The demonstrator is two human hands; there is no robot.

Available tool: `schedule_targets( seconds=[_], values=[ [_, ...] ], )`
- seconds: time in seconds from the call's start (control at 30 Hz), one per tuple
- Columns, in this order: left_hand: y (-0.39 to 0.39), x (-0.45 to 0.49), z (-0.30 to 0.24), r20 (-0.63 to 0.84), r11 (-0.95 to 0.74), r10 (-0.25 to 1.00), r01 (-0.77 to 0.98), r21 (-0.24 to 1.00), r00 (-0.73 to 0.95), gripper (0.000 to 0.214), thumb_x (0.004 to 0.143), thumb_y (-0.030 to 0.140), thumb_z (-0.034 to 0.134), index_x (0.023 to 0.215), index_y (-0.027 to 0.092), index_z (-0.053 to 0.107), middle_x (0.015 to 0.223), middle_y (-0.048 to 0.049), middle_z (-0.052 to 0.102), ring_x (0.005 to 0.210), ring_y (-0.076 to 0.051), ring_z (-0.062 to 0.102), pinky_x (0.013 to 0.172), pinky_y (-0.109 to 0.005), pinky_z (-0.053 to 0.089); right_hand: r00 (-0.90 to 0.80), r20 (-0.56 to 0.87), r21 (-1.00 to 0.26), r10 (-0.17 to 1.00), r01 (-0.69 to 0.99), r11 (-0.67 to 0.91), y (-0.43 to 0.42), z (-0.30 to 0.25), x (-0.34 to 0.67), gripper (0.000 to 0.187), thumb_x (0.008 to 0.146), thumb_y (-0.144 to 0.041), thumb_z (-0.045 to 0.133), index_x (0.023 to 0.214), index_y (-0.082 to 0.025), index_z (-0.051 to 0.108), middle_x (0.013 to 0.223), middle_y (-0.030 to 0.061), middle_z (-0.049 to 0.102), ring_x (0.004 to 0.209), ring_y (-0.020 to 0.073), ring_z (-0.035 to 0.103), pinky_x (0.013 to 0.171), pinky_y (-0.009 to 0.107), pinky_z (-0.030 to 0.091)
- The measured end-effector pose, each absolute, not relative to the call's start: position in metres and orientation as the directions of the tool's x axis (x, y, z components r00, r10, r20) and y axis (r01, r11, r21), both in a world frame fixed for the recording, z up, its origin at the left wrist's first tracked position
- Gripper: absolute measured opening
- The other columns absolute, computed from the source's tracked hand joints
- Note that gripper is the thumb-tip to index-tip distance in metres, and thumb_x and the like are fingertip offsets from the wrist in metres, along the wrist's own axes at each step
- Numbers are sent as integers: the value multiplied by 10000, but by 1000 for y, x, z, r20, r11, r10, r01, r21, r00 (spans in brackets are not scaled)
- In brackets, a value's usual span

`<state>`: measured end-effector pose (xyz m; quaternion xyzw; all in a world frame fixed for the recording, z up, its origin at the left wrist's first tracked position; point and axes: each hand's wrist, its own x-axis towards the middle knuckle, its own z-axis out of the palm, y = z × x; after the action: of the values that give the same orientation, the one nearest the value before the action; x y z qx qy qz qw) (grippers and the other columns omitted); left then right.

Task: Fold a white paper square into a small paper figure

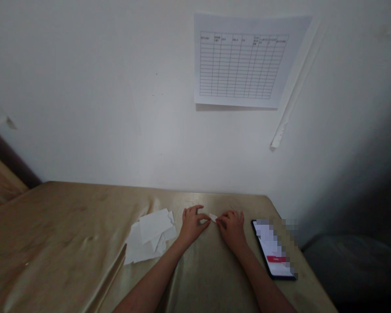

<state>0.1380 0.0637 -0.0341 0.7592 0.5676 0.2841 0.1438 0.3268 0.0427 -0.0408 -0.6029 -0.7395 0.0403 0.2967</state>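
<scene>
Between my two hands is a small white piece of paper point(213, 217), low over the table. My left hand point(192, 224) pinches its left end between thumb and forefinger, with the other fingers loosely curled. On the opposite end, my right hand point(232, 227) grips the piece in the same way. Left of my left hand lies a loose stack of white paper sheets point(154, 226), some with torn edges. A phone point(273, 250) with a lit screen rests to the right of my right forearm.
A shiny tan cover with creases spreads over the table point(84, 226), which meets a white wall point(117, 108). A printed table sheet point(244, 65) hangs on that wall beside a white strip point(293, 95). A dark rounded object point(352, 256) stands beyond the table's right edge.
</scene>
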Motion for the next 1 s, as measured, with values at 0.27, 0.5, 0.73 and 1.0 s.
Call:
schedule_targets(
  seconds=[0.27,0.5,0.73,1.0],
  values=[
    [61,140,-32,240,-315,946,802,508,220,137,805,360,745,926,410,785,1357,-10,578,1284,-281,474,1169,-609,155,-120,349,-497,930,817,292,44,-42,326,166,909,-276,581,886,-288,745,1003,28,719,1168,254,512,1140,603,30],
    [60,142,-30,236,-292,952,812,505,195,136,778,383,766,911,399,786,1346,-8,587,1276,-275,480,1174,-599,153,-96,306,-553,947,792,259,45,-43,324,118,874,-277,620,903,-276,735,992,22,738,1170,258,524,1141,577,50],
    [58,144,-28,238,-289,952,820,495,192,110,785,436,746,852,357,785,1352,-8,585,1283,-283,472,1175,-603,134,-45,281,-588,959,781,209,46,-43,326,141,850,-251,609,904,-282,736,1017,26,737,1167,266,532,1120,542,150],
    [60,147,-34,229,-297,951,827,478,209,199,761,399,779,954,358,752,1384,-12,559,1302,-283,456,1167,-607,137,13,303,-556,953,815,165,50,-52,327,207,832,-267,620,991,-303,747,1042,35,723,1141,273,519,1090,496,215]
  ],
)
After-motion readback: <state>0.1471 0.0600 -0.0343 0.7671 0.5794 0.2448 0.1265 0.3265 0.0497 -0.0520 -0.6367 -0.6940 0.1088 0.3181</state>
